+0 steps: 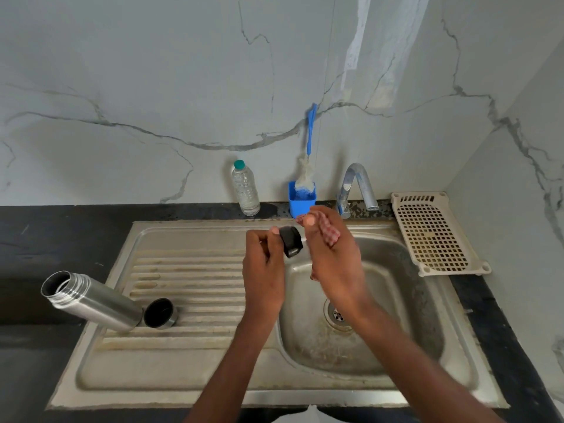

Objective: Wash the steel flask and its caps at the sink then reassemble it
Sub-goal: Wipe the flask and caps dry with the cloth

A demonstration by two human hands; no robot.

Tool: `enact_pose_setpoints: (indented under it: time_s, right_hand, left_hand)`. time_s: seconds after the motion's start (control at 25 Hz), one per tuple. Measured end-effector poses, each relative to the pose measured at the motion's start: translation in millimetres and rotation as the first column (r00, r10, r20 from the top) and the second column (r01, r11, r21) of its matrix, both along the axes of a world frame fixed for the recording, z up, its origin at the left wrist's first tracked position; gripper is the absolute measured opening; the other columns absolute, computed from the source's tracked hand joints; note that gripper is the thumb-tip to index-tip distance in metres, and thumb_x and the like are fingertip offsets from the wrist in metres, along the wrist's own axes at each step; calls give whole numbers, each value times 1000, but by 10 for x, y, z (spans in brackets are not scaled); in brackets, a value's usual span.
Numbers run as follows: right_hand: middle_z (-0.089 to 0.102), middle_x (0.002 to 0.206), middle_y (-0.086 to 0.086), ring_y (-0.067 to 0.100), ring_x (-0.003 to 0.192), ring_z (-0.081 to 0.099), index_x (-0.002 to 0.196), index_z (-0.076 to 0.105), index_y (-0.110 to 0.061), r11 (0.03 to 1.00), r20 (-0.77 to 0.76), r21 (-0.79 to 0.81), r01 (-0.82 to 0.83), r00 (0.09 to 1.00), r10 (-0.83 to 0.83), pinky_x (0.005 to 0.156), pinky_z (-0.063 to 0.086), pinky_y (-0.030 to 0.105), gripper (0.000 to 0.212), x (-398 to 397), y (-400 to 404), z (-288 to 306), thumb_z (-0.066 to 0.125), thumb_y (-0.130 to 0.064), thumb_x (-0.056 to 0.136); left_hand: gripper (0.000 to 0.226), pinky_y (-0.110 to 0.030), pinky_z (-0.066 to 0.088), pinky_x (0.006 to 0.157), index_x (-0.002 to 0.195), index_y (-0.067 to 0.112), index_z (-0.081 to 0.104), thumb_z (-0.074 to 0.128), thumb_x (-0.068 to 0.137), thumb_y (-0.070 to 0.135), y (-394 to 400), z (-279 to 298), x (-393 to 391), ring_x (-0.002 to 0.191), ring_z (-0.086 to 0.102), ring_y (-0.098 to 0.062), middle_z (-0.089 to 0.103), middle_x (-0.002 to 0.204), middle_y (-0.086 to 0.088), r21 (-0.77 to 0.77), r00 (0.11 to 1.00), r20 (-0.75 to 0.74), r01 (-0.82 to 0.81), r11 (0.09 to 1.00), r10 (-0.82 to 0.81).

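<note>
- both hands are above the left edge of the sink basin point(396, 300); the left hand point(264, 270) holds a black cap point(291, 241), the right hand point(332, 257) holds a checked cloth point(328, 232).
- the basin floor below the hands is free down to the drain point(337, 315).
- the tap point(358, 187) reaches over the back rim, just behind the right hand.
- on the drainboard point(189, 270), the lying flask point(91, 300) and a second cap point(160, 312) block the left end; the ridges between them and the hands are open.
- along the back wall stand a plastic bottle point(245, 189) and a blue holder point(302, 199) with a brush point(308, 154).
- a perforated tray point(433, 233) takes the counter to the right of the basin.
</note>
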State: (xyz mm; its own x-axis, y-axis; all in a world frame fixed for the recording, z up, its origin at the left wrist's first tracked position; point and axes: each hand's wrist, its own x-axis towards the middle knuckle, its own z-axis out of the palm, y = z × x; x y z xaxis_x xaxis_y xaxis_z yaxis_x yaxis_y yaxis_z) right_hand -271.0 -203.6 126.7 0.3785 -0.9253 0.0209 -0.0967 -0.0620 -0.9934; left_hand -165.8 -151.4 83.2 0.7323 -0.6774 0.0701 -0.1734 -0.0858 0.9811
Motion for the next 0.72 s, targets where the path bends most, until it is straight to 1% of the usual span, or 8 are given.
enact_pose_setpoints:
  time_s: [0.12, 0.2, 0.28, 0.4, 0.48, 0.56, 0.6, 0.72]
  right_hand:
    - [52, 145, -3, 16, 137, 52, 147, 48, -18, 869, -129, -427, -249, 968, 214, 111, 48, 39, 48, 10, 146, -133, 57, -40, 105]
    - [47, 151, 0, 17, 143, 45, 150, 48, -11, 773, -251, -553, -311, 947, 202, 116, 42, 39, 54, 24, 203, -209, 53, -41, 105]
    - [59, 132, -4, 10, 123, 60, 140, 54, -17, 836, -260, -475, -277, 951, 167, 103, 52, 39, 45, 22, 183, -99, 47, -46, 107]
    - [65, 88, 4, 9, 73, 66, 114, 57, -17, 966, -92, -23, -259, 962, 256, 68, 62, 42, 51, 0, 191, 156, 36, -62, 104]
    - [64, 116, 5, 6, 102, 66, 131, 55, -17, 911, -246, -216, -350, 923, 296, 89, 59, 35, 54, -79, 271, 156, 30, -59, 107]
    - [41, 158, -3, 9, 146, 38, 158, 35, -19, 726, -493, -511, -460, 849, 191, 121, 35, 34, 59, -163, 351, -46, 31, -51, 110]
    - [35, 163, -4, 12, 152, 30, 161, 31, -19, 688, -507, -556, -467, 846, 165, 125, 29, 37, 60, -190, 352, -140, 33, -49, 110]
    - [62, 135, -7, 12, 127, 60, 143, 53, -24, 892, -227, -372, -256, 957, 179, 104, 51, 40, 41, -111, 302, -154, 40, -44, 110]
  left_hand:
    - [45, -44, 47, 68, 89, 14, 56, 49, 106, 55, -50, 1, 7, 72, 55, -16, 58, 76, -1, -90, 971, -228, 54, 994, -74]
    - [35, -49, 53, 74, 93, 7, 60, 46, 113, 33, -12, -15, 5, 77, 60, -22, 62, 80, -10, -152, 960, -228, 127, 980, -160]
    - [34, -52, 56, 75, 93, 6, 61, 48, 113, 30, 36, 26, 18, 76, 62, -20, 65, 79, -12, -106, 973, -163, 148, 983, -164]
    - [42, -43, 46, 60, 79, 15, 51, 47, 106, 48, 107, 129, 43, 62, 49, -10, 52, 63, 3, -49, 991, 44, 125, 991, -123]
    - [47, -46, 48, 63, 80, 12, 50, 47, 101, 55, 114, 151, 91, 66, 51, -15, 53, 66, -2, -76, 997, 10, 75, 994, -74]
    - [46, -54, 52, 74, 79, 12, 52, 51, 100, 53, 85, 135, 134, 74, 54, -24, 55, 74, -9, -105, 970, -230, 54, 993, -77]
    - [43, -53, 52, 75, 79, 14, 54, 51, 100, 50, 78, 133, 131, 75, 54, -24, 56, 76, -9, -110, 947, -303, 73, 991, -103]
    - [40, -41, 46, 64, 78, 17, 51, 49, 103, 48, 115, 126, 50, 66, 50, -14, 52, 67, 1, -88, 981, -78, 169, 982, -176]
